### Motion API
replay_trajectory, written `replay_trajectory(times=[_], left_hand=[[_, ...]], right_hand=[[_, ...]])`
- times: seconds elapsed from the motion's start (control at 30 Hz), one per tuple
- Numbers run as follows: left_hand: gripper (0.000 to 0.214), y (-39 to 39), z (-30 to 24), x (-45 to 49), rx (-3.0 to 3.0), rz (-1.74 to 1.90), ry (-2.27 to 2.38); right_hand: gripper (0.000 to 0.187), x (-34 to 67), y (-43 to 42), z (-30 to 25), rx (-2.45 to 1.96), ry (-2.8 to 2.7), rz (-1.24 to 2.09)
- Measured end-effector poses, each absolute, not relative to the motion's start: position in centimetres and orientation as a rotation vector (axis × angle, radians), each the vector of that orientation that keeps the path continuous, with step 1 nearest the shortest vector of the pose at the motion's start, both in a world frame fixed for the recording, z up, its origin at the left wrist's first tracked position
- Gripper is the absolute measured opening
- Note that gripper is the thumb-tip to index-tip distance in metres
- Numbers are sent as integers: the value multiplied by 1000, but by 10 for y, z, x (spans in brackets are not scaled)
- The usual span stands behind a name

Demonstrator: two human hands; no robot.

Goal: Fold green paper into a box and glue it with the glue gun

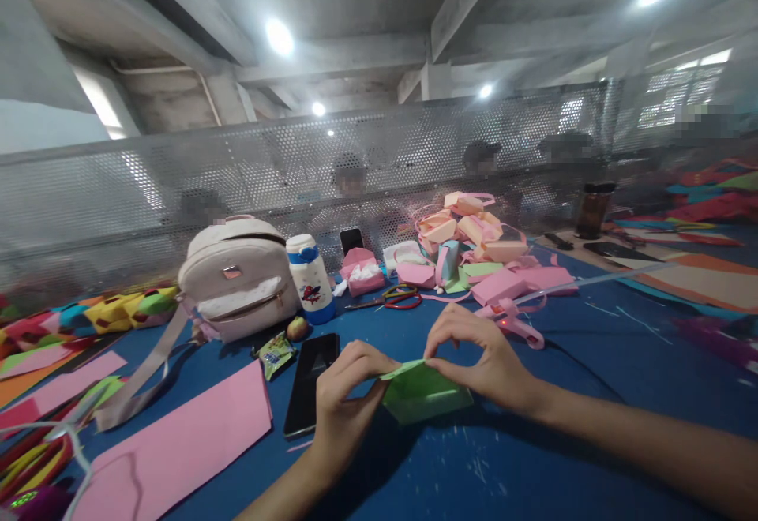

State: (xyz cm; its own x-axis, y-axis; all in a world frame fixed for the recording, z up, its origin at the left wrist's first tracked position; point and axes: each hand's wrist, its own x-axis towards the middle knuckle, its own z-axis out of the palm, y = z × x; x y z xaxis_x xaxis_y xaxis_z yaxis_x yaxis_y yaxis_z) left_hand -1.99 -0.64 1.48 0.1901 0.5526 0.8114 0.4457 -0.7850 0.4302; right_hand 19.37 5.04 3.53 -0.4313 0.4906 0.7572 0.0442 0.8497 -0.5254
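in the lower middle of the frame, a light-green folded paper piece with a slanted front panel (427, 399) is held up just over the blue tabletop (533, 477); whether its underside touches that surface cannot be told. the left hand (349, 383) pinches its upper left corner between thumb and fingers, and the right hand (482, 351) grips the top edge near the middle with thumb and forefinger, the two grips close together. neither hand is free.

the step in hand looks like closing or pressing together the top edge of the piece, perhaps shaping it into a small box or bag; whether there is glue in the seam is too small to see. the next move seems to call for lining the edges up and keeping an even, light squeeze, since thin paper could crease or slip out of line.

if the seam needs glue, the pink glue gun with a small red light (524, 331) lies right of centre, beyond the right hand, a clear rod reaching from it toward the right; one hand would have to let go to take it up. in the upper right of centre, a heap of peach and pink folded paper pieces (474, 229) may show a similar form.
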Motion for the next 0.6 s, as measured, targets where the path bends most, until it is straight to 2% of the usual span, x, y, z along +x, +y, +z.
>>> replay_trajectory(times=[0.6], left_hand=[[11, 0, 13, -19, 2196, 1742, 1101]], right_hand=[[15, 197, 56, 35, -422, -1825, 639]])
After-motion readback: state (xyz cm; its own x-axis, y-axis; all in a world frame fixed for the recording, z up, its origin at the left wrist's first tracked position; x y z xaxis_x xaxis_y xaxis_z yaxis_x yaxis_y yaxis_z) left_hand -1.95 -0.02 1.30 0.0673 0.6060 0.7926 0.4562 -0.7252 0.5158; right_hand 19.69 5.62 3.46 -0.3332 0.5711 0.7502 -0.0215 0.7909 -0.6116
